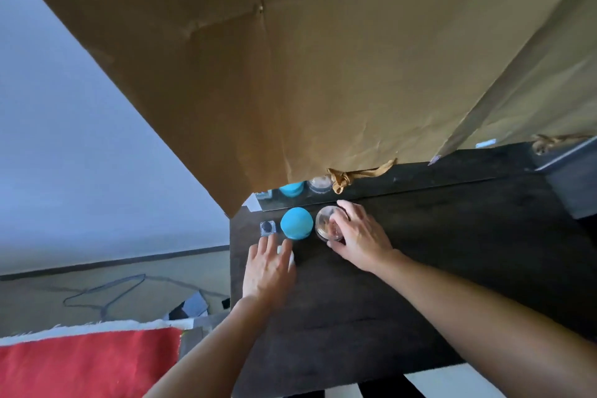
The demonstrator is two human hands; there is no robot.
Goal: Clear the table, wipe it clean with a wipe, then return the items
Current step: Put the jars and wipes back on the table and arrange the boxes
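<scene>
Clearing step, likely: right hand (361, 236) grip clasps clear jar (325, 222); left hand (268, 265) released, resting on white item (281, 249); next, lift jar off tabletop (452, 252).

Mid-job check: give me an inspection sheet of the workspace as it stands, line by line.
Surface: dark table; the things are grouped near its far left corner.
Job's things: blue round jar stands between a small clear square pot and a clear jar; a white thing is mostly hidden, so I cannot tell whether it is a wipe.
Clutter: nothing seen.
Hands: left hand, fingers straight, lies over the white thing; right hand, fingers curled round the clear jar.
Cables: grey cable lies loose on the floor left of the table.
Surroundings: brown paper hangs behind the table; red cloth at lower left; grey box at far right.
</scene>
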